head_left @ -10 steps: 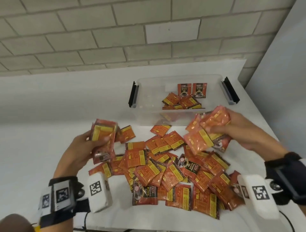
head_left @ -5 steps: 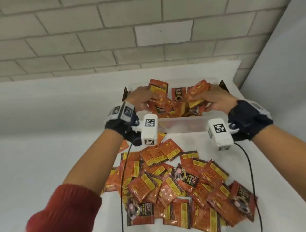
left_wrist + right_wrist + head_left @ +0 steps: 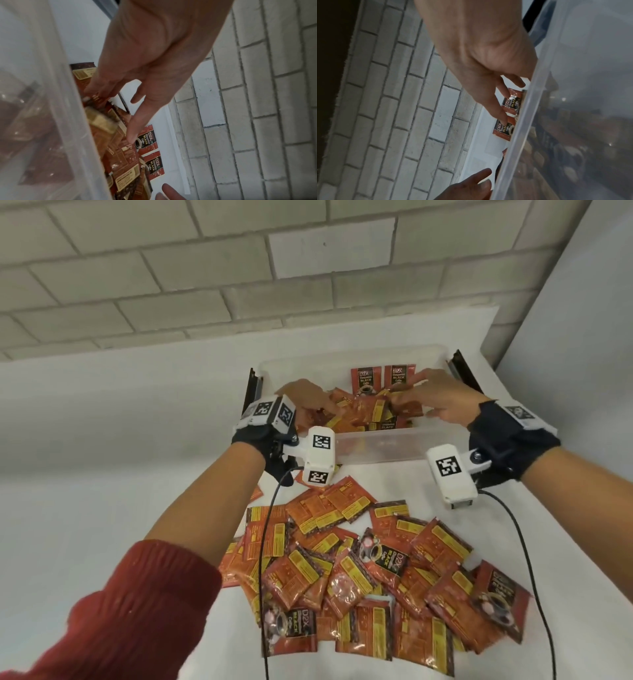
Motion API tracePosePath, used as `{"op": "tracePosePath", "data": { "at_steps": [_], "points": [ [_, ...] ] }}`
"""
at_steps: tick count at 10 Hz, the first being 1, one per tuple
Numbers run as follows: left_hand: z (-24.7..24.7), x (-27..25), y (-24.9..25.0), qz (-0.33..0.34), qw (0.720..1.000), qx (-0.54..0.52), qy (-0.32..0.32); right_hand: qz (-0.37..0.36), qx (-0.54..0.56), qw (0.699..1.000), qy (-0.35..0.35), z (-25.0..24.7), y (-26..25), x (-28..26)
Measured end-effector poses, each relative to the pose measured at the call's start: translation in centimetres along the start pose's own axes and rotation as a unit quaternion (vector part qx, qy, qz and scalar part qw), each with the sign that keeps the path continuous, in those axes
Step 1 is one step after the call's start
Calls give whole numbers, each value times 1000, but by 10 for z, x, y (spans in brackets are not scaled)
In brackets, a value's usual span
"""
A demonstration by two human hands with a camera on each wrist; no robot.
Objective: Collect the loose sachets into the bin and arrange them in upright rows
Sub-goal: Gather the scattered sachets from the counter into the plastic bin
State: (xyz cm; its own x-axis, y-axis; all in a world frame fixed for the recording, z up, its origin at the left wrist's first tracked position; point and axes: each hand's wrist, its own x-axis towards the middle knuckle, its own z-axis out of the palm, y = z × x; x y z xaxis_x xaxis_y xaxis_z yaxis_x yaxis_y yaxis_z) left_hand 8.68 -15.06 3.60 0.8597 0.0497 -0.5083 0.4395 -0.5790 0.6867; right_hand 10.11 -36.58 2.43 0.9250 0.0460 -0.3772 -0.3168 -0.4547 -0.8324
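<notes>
A clear plastic bin [image 3: 376, 440] with black latches stands at the back of the white table. Two sachets [image 3: 365, 378] stand upright against its far wall, and a loose heap of red-orange sachets [image 3: 368, 414] lies in front of them. My left hand [image 3: 308, 400] is inside the bin on the left, fingers [image 3: 132, 129] straight and touching the heap. My right hand [image 3: 435, 397] hovers over the right side, fingers [image 3: 498, 108] spread and holding nothing. A big pile of loose sachets [image 3: 359, 559] lies on the table in front of the bin.
A brick wall [image 3: 239, 268] rises behind the table and a grey panel [image 3: 582, 302] closes the right side. Black cables [image 3: 524, 542] from the wrist cameras trail over the table pile. Bare white table [image 3: 102, 474] stretches to the left.
Both hands carried bunches of sachets from the table pile up into the bin and let them go. The heap in the bin has grown, and both hands are now empty.
</notes>
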Motion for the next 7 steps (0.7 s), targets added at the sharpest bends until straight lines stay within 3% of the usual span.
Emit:
{"op": "tracePosePath", "data": {
  "at_steps": [1,2,3,4,5,6,7],
  "points": [
    [-10,-5,-9,36,999,-23,30,-63,-55,995,49,1,-3,-10],
    [-20,-23,-19,60,991,-103,55,-116,-67,991,18,5,-10,-40],
    [-28,-57,-42,101,969,-194,114,-137,-83,982,-100,21,-14,-75],
    [-30,-79,-81,120,958,-197,173,-145,-178,956,-183,51,-9,-95],
    [-30,-84,-118,93,954,-175,227,-167,-283,927,-180,84,4,-97],
    [-30,-77,-155,19,958,-138,250,-194,-349,896,-193,114,21,-91],
    [-21,-73,-179,-44,982,-13,184,-165,-422,869,-201,135,38,-82]
  ]
}}
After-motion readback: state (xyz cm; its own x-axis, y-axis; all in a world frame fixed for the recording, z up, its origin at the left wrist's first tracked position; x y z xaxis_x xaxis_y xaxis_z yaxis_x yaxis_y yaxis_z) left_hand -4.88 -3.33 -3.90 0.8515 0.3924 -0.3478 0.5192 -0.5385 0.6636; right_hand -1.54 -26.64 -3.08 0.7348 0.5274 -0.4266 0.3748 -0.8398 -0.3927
